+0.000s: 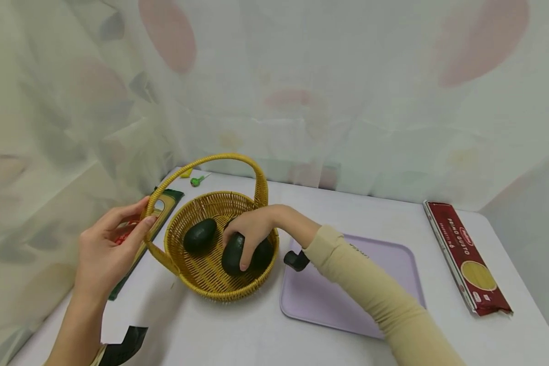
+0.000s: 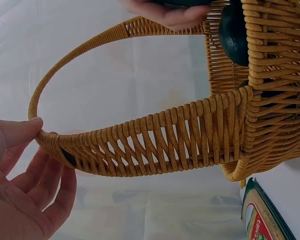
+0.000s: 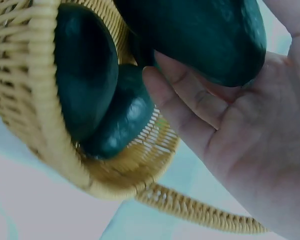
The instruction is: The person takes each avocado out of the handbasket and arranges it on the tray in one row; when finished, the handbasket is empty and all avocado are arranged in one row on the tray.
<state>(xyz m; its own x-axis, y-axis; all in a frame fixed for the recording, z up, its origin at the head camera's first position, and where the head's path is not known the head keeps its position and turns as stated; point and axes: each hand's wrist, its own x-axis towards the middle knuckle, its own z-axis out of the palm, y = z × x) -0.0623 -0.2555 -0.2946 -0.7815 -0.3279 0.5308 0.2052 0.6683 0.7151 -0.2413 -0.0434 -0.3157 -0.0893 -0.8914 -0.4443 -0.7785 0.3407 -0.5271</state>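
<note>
Golden wicker basket (image 1: 224, 295): its arched handle (image 1: 226, 155) is pinched between the thumb and fingers of the left hand (image 1: 102, 244). Fingers of the right hand (image 1: 256, 226) grip one avocado (image 1: 231, 259) at the basket's opening; other avocados (image 1: 200, 236) lie inside.

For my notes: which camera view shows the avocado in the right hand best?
The right wrist view: the avocado is large and close, though cut by the top edge. The head view shows it smaller, partly covered by the right hand; the left wrist view, only a dark sliver at the top.
</note>
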